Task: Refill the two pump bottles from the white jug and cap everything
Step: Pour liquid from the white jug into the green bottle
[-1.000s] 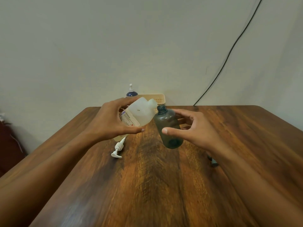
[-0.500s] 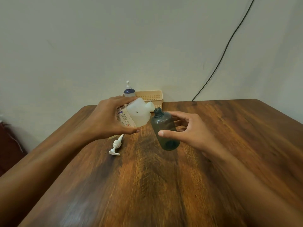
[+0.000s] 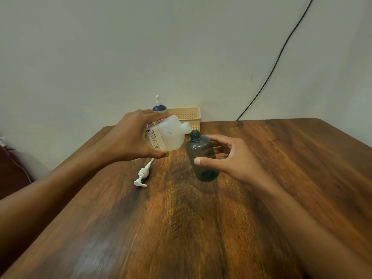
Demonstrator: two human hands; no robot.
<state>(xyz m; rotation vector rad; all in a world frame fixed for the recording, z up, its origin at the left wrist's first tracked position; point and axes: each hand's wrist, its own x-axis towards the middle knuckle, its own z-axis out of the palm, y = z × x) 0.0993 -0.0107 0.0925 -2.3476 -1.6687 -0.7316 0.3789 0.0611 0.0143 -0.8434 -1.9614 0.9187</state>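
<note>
The dark-grained wooden counter (image 3: 181, 228) fills the near field, with both bare forearms reaching in over it. A white plastic pump head with its dip tube (image 3: 143, 174) lies flat on the counter, left of centre, partly under the left hand. The right hand (image 3: 233, 158) is clamped on a translucent smoky-grey round plastic bottle (image 3: 202, 158): thumb across the front, fingers behind. This bottle is uncapped, clear of the counter, and tilted so its open neck leans toward the left. The left hand (image 3: 134, 137) grips a white translucent plastic jug with a printed label (image 3: 169, 135), tipped on its side. The jug's open spout points right and sits just beside the grey bottle's neck, slightly above it. Farther back, against the wall, stand a dark blue pump bottle with a white pump (image 3: 159, 106) and a beige perforated plastic basket (image 3: 187, 115).
</note>
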